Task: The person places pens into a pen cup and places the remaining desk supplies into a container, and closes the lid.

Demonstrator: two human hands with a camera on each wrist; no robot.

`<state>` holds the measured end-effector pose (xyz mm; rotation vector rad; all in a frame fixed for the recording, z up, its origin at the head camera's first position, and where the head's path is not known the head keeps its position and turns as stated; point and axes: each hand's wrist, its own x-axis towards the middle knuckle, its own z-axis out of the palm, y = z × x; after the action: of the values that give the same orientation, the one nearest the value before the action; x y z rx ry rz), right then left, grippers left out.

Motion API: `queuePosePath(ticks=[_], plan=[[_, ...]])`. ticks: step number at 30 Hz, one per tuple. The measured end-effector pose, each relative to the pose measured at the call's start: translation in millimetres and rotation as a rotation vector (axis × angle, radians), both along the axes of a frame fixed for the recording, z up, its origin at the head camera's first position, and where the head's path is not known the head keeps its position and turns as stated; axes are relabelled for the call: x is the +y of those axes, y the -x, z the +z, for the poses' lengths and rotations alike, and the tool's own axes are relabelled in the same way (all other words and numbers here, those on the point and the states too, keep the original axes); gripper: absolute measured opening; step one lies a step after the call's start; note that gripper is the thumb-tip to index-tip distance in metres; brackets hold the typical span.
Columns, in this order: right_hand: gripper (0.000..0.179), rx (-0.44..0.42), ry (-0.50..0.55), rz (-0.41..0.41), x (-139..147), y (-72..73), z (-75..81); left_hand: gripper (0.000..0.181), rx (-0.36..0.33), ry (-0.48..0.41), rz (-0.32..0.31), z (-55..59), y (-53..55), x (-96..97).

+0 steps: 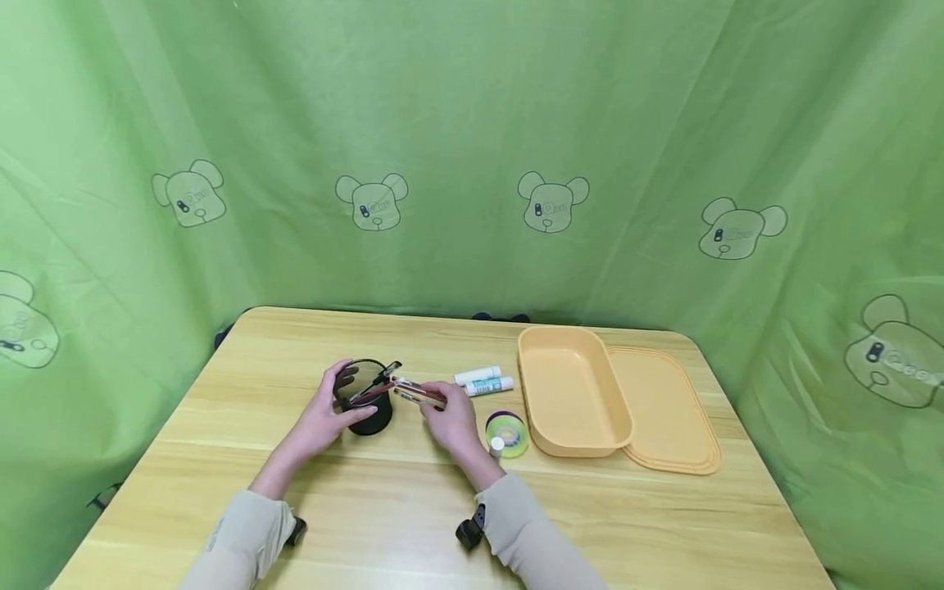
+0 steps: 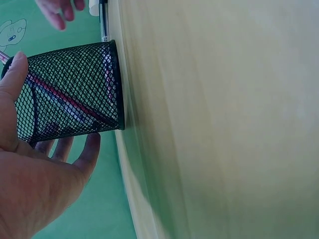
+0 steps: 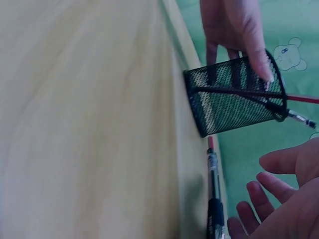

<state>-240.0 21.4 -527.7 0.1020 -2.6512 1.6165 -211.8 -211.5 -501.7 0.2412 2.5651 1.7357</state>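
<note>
A black mesh pen cup (image 1: 371,419) stands on the table at left of centre, my left hand (image 1: 324,415) gripping it with the thumb and fingers on opposite sides. In the right wrist view, a red pencil (image 3: 303,99) and a pen (image 3: 300,118) stick out of its rim. Between the cup and my right hand (image 1: 451,422) some pens (image 1: 422,392) lie on the table. My right hand hovers by them, fingers spread and loosely bent, with nothing held in the right wrist view. A dark-gripped pen (image 3: 215,209) lies closest to those fingers.
Two white glue sticks (image 1: 490,386) lie beyond my right hand. Beside my right wrist are a green tape roll (image 1: 516,442) and a small white cylinder (image 1: 497,447). An orange box (image 1: 575,448) stands at the right, its flat lid (image 1: 671,410) beyond it. Green curtains (image 1: 472,123) surround the table.
</note>
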Motion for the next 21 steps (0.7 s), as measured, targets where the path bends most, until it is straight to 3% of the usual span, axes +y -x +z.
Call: queuePosePath(ticks=[6, 21], plan=[[0.031, 0.002, -0.097, -0.025, 6, 0.6, -11.0, 0.095, 0.003, 0.0, -0.006, -0.9, 1.4, -0.6], [0.041, 0.003, -0.135, 0.022, 14, 1.1, -19.7, 0.093, 0.017, -0.007, -0.008, 1.4, 0.8, 0.3]])
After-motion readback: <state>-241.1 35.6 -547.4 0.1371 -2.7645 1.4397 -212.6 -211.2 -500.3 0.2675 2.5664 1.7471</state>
